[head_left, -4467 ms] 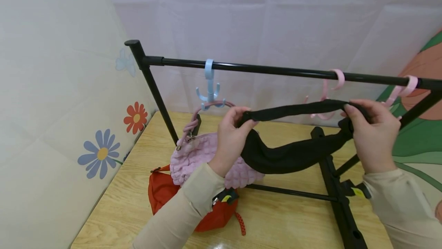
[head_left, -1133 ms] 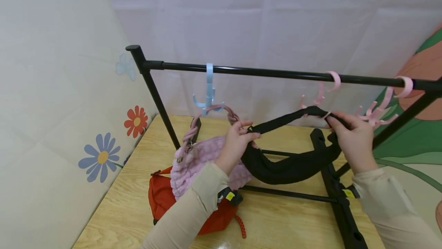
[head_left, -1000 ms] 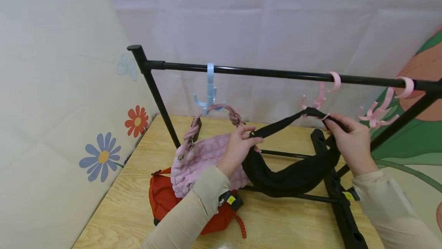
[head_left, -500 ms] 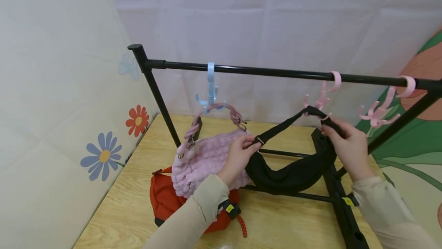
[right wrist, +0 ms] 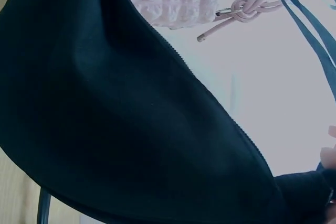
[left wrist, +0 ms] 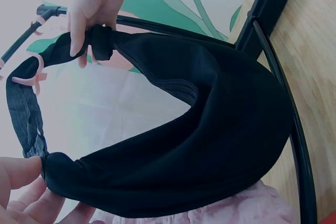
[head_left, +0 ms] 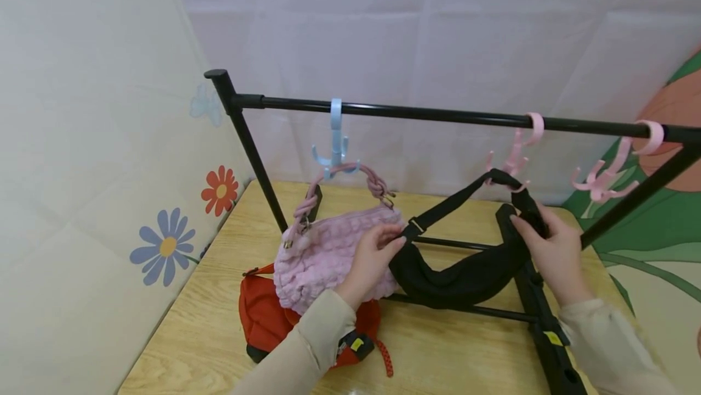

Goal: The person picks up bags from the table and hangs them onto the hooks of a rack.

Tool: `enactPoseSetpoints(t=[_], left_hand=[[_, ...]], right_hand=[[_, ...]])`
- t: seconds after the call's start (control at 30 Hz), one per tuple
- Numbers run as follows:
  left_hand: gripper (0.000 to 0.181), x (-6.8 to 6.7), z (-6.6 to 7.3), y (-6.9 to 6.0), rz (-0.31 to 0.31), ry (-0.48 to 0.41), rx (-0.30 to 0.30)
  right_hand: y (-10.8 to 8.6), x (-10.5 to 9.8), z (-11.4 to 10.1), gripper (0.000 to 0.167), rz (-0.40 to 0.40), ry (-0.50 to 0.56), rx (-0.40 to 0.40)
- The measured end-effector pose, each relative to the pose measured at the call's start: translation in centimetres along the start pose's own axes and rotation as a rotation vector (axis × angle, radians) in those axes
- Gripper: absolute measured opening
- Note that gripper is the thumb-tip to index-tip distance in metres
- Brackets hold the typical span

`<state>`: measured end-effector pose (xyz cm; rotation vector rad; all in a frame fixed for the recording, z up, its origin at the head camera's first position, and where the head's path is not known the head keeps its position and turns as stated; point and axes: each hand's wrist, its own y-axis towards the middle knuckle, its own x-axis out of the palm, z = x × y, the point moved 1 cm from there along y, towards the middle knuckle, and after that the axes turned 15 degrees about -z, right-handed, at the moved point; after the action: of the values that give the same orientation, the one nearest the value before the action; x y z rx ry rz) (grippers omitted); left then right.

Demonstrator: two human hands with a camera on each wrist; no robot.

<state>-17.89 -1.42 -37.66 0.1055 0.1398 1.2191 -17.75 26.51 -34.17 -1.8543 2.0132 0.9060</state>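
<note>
On a wooden table (head_left: 202,316), a black rack (head_left: 416,112). Toward its right end, a black bag (head_left: 460,282) with a sagging body (zip (right wrist: 181,62) in sight from both wrists). Just left, a lilac bag (head_left: 328,255); lower, partly covered, a red bag (head_left: 265,314). On the black bag's ends, left hand (head_left: 372,261) and right hand (head_left: 553,255), each in a pinch. Beneath the strap (head_left: 454,201), a pink hook (head_left: 515,153).

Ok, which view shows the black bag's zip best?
Right wrist: the zip runs long and close up along the edge of the black bag, its teeth visible. Left wrist shows only a shorter stretch near the inner bend. In head, it's too small and dark to make out.
</note>
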Motion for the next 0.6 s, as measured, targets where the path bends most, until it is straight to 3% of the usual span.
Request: enactPoseSetpoints(t=[0.27,0.6], left_hand=[[0.027,-0.2,-0.5,-0.8,0.014,0.031,0.032],[0.021,-1.3,-2.0,-1.7,0.026,0.074,0.031]], right_hand=[[-1.0,0.4,0.7,0.059,-0.034,-0.010,0.079],[-1.9,0.9,2.0,0.064,-0.006,0.024,0.047]])
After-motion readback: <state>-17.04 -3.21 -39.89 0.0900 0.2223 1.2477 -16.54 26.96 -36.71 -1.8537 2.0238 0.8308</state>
